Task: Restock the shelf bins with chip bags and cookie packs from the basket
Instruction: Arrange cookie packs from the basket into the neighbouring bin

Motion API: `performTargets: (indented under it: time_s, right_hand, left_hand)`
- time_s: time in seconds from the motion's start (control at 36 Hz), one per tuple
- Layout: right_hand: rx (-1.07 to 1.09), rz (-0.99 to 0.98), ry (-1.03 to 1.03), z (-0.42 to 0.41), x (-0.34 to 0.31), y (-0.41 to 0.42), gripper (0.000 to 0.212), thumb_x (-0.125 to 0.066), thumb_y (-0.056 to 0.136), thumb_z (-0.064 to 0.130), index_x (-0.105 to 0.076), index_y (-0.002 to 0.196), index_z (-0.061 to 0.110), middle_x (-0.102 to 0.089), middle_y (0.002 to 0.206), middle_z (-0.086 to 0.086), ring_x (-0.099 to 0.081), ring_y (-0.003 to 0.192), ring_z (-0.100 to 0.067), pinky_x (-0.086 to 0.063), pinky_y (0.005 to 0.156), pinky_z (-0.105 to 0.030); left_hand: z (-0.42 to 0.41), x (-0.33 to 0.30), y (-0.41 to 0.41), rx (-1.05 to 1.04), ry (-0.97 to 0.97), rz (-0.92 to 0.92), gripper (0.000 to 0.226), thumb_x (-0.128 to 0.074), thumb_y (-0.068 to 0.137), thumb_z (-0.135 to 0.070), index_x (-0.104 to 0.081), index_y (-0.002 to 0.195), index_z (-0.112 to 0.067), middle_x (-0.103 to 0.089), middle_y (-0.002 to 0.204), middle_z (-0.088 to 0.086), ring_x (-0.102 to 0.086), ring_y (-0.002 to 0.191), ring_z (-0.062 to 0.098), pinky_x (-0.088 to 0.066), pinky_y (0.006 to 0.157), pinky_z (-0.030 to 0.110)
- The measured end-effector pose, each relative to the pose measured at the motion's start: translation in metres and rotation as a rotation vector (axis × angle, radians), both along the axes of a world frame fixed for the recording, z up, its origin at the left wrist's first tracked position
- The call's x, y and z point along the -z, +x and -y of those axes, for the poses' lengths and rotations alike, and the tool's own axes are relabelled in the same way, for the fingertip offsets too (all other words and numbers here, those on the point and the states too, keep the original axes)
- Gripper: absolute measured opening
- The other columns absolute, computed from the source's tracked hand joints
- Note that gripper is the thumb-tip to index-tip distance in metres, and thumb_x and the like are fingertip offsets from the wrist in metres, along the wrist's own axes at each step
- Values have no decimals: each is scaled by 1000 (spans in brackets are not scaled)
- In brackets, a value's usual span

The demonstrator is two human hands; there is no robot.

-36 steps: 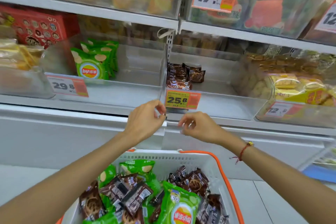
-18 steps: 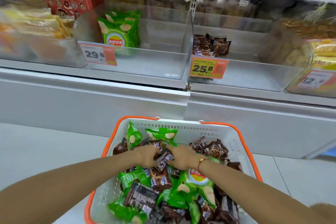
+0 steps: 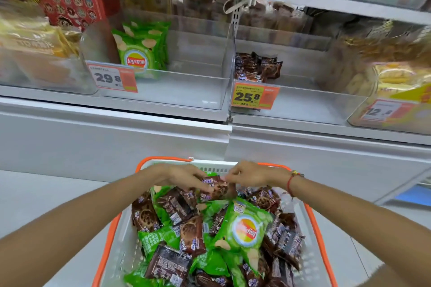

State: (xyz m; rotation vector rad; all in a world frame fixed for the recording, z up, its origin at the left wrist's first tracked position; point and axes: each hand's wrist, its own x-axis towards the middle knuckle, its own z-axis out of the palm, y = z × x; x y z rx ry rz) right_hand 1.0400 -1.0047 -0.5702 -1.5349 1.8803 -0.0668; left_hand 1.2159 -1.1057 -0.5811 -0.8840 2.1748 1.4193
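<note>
A white basket with an orange rim sits low in front of me, filled with green chip bags and brown cookie packs. Over its far end both hands hold one brown cookie pack: my left hand grips its left side, my right hand pinches its top right corner. Above, a clear bin holds a few green chip bags at its left. The bin to its right holds a small pile of brown cookie packs.
Orange price tags 29.8 and 25.8 hang on the bin fronts. Neighbouring bins hold yellow snacks at left and right; a red box stands behind. A white panel runs below the shelf.
Both hands dropped from the shelf edge into the basket, then lifted one brown cookie pack at its far end. The view tilted down and back up slightly.
</note>
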Motion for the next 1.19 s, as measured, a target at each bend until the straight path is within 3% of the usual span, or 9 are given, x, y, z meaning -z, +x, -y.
performTargets:
  time_s: [0.08, 0.19, 0.31, 0.44, 0.56, 0.72, 0.94, 1.11, 1.19]
  right_hand:
    - [191, 99, -116, -1, -17, -14, 56, -43, 98, 48, -44, 61, 6, -35, 63, -12, -33, 59, -20, -24, 51, -26]
    - [402, 303, -205, -1, -33, -27, 60, -42, 93, 59, -63, 82, 3, -63, 79, -4, -57, 73, -17, -46, 68, -17]
    - [358, 412, -367, -2, -54, -36, 34, -68, 85, 40, -70, 109, 16, -71, 101, 4, -65, 92, -10, -48, 82, -15]
    - [249, 319, -494, 4, -79, -42, 48, -81, 74, 26, -64, 119, 22, -62, 106, 13, -59, 96, -2, -47, 81, -9]
    - [207, 305, -593, 11, -100, -51, 28, -80, 76, 21, -72, 101, 11, -71, 88, 4, -62, 76, -3, -49, 70, -14]
    - [293, 202, -663, 26, -145, -99, 37, -82, 70, 31, -65, 102, 27, -67, 96, 14, -63, 84, 0, -48, 72, -11]
    - [511, 244, -703, 62, -159, -186, 32, -77, 77, 23, -62, 105, 18, -67, 96, 4, -62, 78, -4, -46, 60, -7]
    - [427, -194, -643, 112, -128, -242, 39, -80, 75, 25, -58, 107, 20, -63, 108, -3, -60, 95, -18, -44, 69, -17]
    - [365, -339, -571, 142, -110, -253, 49, -82, 73, 28, -60, 116, 17, -61, 123, -4, -57, 113, -25, -45, 92, -30]
  left_hand:
    - [3, -21, -7, -67, 67, -135, 48, -61, 89, -43, -53, 132, -21, -60, 126, -1, -58, 113, 16, -47, 95, 26]
    - [9, -44, -19, -172, 56, -303, 30, -60, 90, -38, -53, 116, -25, -69, 96, -8, -64, 87, 7, -47, 83, 22]
    - [18, -61, -28, -187, -159, -453, 17, -65, 88, -31, -61, 103, -24, -72, 94, 8, -63, 83, 11, -43, 78, 22]
    - [22, -77, -40, -200, -246, -580, 34, -72, 83, -27, -56, 111, -17, -70, 79, -1, -59, 64, -2, -44, 64, 10]
    - [27, -97, -59, -281, -243, -745, 29, -73, 82, -26, -57, 104, -16, -70, 81, -7, -63, 68, 0, -47, 66, 12]
    - [55, -128, -93, -494, -503, -980, 18, -63, 88, -41, -63, 98, -27, -66, 93, -16, -60, 88, -3, -44, 79, 14]
    - [94, -134, -144, -623, -785, -757, 35, -45, 98, -42, -46, 131, -29, -57, 122, -12, -55, 104, 7, -39, 83, 27]
    - [94, -120, -151, -713, -834, -746, 36, -41, 98, -48, -46, 132, -38, -51, 105, -26, -51, 102, 1, -31, 80, 23]
    - [93, -118, -151, -720, -879, -722, 35, -38, 98, -51, -45, 131, -43, -49, 101, -28, -42, 92, -5, -28, 81, 24]
